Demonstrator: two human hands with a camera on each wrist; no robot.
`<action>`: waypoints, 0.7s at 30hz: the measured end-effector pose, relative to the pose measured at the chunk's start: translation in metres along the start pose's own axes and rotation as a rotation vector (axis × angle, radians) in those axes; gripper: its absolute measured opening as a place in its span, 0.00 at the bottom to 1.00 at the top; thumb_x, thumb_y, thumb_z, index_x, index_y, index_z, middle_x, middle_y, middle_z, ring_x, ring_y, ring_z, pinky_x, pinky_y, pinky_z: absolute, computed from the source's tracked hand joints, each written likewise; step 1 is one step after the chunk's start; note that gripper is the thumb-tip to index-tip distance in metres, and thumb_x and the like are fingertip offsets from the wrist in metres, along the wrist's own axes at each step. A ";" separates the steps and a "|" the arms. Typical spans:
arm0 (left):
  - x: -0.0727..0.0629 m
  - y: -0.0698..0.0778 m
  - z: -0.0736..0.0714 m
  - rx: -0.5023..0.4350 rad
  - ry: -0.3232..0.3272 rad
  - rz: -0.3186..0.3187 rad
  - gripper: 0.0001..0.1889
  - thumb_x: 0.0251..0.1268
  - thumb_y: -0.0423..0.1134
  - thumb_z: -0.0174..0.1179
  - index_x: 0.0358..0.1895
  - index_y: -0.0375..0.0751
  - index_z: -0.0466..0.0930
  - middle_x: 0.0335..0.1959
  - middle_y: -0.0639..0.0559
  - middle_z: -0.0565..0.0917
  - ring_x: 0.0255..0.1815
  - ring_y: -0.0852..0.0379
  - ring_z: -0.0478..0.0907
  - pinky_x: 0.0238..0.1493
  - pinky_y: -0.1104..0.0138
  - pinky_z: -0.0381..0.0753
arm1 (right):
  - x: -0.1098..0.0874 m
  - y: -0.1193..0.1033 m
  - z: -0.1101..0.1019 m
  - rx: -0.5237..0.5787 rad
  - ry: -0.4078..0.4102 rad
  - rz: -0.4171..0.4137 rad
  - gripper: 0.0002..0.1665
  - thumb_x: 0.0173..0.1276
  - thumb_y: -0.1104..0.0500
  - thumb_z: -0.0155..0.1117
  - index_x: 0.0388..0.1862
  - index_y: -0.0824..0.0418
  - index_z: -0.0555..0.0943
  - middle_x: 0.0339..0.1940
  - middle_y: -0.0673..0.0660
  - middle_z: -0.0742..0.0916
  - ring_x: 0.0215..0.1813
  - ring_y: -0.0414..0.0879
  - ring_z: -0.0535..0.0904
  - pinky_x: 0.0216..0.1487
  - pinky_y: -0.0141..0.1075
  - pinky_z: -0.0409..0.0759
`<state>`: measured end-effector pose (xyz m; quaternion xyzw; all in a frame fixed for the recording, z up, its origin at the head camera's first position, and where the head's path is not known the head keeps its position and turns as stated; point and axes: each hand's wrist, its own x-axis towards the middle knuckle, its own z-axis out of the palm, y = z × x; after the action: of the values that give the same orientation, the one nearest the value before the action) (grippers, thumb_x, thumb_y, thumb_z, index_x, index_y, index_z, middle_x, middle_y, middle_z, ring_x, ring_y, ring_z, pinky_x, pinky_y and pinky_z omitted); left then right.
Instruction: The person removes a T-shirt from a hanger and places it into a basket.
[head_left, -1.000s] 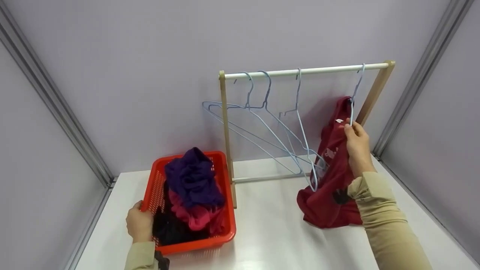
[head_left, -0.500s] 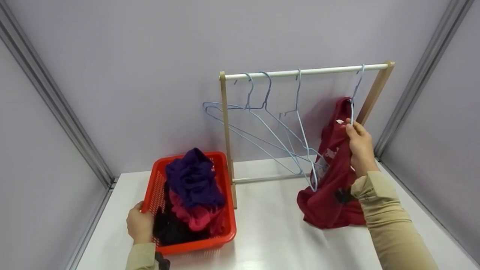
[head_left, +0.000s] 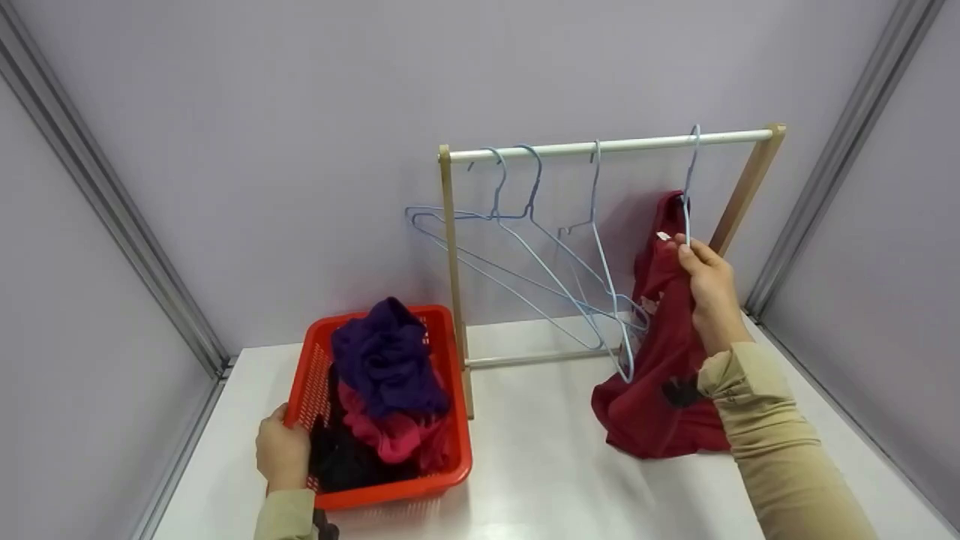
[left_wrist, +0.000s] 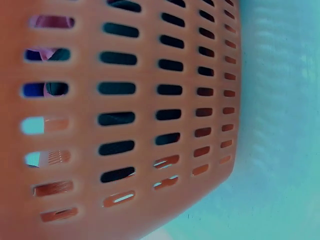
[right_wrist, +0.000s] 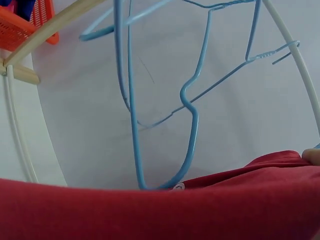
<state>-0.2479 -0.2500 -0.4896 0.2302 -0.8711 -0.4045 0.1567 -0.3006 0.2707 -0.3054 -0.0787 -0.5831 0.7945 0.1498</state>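
Observation:
My right hand [head_left: 712, 292] pinches the shoulder wire of a light blue hanger [head_left: 688, 174], with a dark red shirt [head_left: 651, 420] on it. The hanger's hook is at the rail [head_left: 645, 143] near its right end; I cannot tell whether it bears on it. The shirt's lower part drapes onto the table. In the right wrist view its red cloth [right_wrist: 150, 215] fills the bottom. My left hand [head_left: 285, 455] grips the left rim of a red plastic basket [head_left: 390, 491]. Inside lie purple [head_left: 386, 360], pink [head_left: 394, 435] and black clothes [head_left: 349, 461].
Three bare blue hangers hang left of the shirt, one nearest it [head_left: 606, 262]; their lower ends overlap the shirt's left side. The rack's left wooden post [head_left: 453, 277] stands beside the basket. Grey panels [head_left: 300, 150] enclose the white table [head_left: 525, 450].
My right hand has shifted slightly left. The held hanger's hook has moved left along the rail, and the shirt's upper part has moved with it. My left hand stays on the basket rim.

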 end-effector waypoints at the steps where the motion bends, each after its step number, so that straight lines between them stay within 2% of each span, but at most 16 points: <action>1: 0.000 0.000 0.000 0.001 0.004 0.006 0.24 0.63 0.29 0.44 0.64 0.27 0.68 0.57 0.22 0.73 0.54 0.27 0.73 0.50 0.40 0.72 | -0.001 -0.001 0.001 -0.001 -0.008 -0.002 0.11 0.74 0.61 0.50 0.37 0.49 0.79 0.24 0.38 0.87 0.33 0.30 0.77 0.38 0.19 0.72; 7: 0.000 -0.001 0.001 0.013 0.024 0.024 0.24 0.62 0.29 0.43 0.62 0.28 0.70 0.54 0.23 0.75 0.52 0.27 0.75 0.48 0.39 0.73 | -0.007 -0.008 0.002 0.001 -0.078 -0.002 0.17 0.73 0.62 0.49 0.31 0.46 0.82 0.25 0.39 0.87 0.33 0.31 0.77 0.38 0.20 0.73; 10: 0.000 -0.002 0.002 0.028 0.022 0.024 0.23 0.63 0.29 0.43 0.63 0.28 0.69 0.54 0.23 0.75 0.52 0.27 0.74 0.48 0.39 0.73 | -0.009 -0.011 0.000 -0.022 -0.101 0.011 0.16 0.74 0.63 0.48 0.33 0.49 0.81 0.25 0.38 0.87 0.33 0.30 0.77 0.38 0.20 0.73; 14: 0.000 -0.002 0.002 0.038 0.016 0.023 0.23 0.65 0.30 0.44 0.63 0.28 0.68 0.53 0.23 0.74 0.52 0.27 0.74 0.49 0.39 0.73 | -0.012 -0.013 -0.003 -0.172 -0.059 0.005 0.12 0.75 0.64 0.46 0.45 0.56 0.78 0.24 0.34 0.85 0.35 0.29 0.73 0.39 0.20 0.70; 18: -0.001 -0.002 0.002 0.044 0.028 0.030 0.23 0.65 0.30 0.44 0.63 0.27 0.68 0.52 0.23 0.75 0.51 0.27 0.74 0.48 0.38 0.73 | -0.014 -0.013 -0.003 -0.349 0.003 -0.035 0.18 0.75 0.65 0.42 0.59 0.68 0.72 0.21 0.29 0.83 0.41 0.32 0.67 0.39 0.21 0.66; 21: 0.000 -0.002 0.002 0.047 0.037 0.032 0.23 0.64 0.30 0.44 0.63 0.27 0.68 0.51 0.23 0.75 0.51 0.26 0.74 0.48 0.38 0.73 | -0.013 -0.013 -0.003 -0.392 0.019 -0.065 0.21 0.75 0.65 0.41 0.63 0.72 0.69 0.21 0.28 0.82 0.44 0.33 0.65 0.40 0.21 0.66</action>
<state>-0.2480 -0.2497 -0.4923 0.2271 -0.8809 -0.3772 0.1739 -0.2851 0.2725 -0.2947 -0.0950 -0.7275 0.6597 0.1629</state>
